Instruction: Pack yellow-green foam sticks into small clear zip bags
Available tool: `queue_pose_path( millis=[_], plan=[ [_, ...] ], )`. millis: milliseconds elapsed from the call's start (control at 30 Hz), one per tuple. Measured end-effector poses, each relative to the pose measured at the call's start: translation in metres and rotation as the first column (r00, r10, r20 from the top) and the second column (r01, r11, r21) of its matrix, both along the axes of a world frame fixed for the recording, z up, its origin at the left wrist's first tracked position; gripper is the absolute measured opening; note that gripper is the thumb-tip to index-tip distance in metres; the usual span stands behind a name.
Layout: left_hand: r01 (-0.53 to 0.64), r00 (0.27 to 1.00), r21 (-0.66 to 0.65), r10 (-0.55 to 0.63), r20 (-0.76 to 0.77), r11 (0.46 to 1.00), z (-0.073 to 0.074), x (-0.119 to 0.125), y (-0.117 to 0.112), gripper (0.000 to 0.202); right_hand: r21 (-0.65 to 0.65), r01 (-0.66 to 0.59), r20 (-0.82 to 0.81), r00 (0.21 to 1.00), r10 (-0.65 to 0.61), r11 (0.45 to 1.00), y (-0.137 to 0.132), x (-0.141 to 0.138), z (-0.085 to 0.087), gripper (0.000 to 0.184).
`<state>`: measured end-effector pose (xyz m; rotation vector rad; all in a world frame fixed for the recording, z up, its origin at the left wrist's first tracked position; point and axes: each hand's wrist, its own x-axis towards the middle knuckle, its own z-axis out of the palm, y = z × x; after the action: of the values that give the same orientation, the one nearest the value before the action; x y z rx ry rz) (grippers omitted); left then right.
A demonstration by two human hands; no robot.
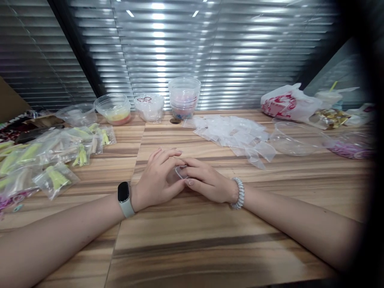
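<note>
**Two hands cupped over a small clear plastic piece [181, 173] on a wooden table [210, 244]**

Along the striped wood-grain table's far edge, from the left, sit a shallow clear plastic tub [76, 115], a round clear tub [113, 109] holding something layered yellow and orange-red, and a clear tub [149, 108] with a bit of red inside. Next comes a stack of clear plastic cups [184, 98] with pink and blue contents that are too blurred to make out. Further right lie a heap of small clear zip bags [231, 136], a wide clear bowl [295, 138] and a clear tub of purple strands [351, 148], cut off by dark shadow. Zip bags of yellow-green pieces [57, 180] spread across the left.

The left hand [154, 180], with a black-faced, pale-strapped smart band [124, 199] on its wrist, and the right hand [208, 180], with a white coil bracelet [239, 193], curve together on the table. Their fingers hide most of the piece, so I can't tell whether they grip it.
</note>
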<state>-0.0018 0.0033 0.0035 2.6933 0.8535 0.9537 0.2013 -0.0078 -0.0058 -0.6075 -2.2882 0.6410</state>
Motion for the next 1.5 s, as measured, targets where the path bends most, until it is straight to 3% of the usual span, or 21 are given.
queue_pose_path(
  millis=[900, 1100, 1300, 1500],
  plan=[
    [-0.005, 1.0, 0.031, 0.005, -0.006, 1.0, -0.0035, -0.0028, 0.0057, 0.031, -0.007, 0.007, -0.068, 0.998, -0.008, 1.0, 0.0041, 0.0016, -0.0033, 0.035],
    [0.018, 0.998, 0.073, -0.014, -0.062, 0.997, -0.0045, -0.0032, 0.0052, 0.061, -0.019, 0.035, -0.087, 0.996, -0.037, 0.999, 0.0046, 0.0014, -0.0045, 0.039],
    [0.029, 0.998, 0.07, -0.026, -0.054, 0.997, -0.0036, -0.0022, 0.0039, 0.036, 0.013, 0.012, -0.04, 0.999, -0.011, 1.0, 0.0042, 0.0021, -0.0039, 0.037],
    [0.092, 0.996, 0.04, -0.092, -0.001, 0.995, -0.0029, -0.0033, 0.0039, 0.035, -0.049, -0.054, -0.039, 0.998, 0.052, 0.997, 0.0043, 0.0062, -0.002, 0.033]
  ],
)
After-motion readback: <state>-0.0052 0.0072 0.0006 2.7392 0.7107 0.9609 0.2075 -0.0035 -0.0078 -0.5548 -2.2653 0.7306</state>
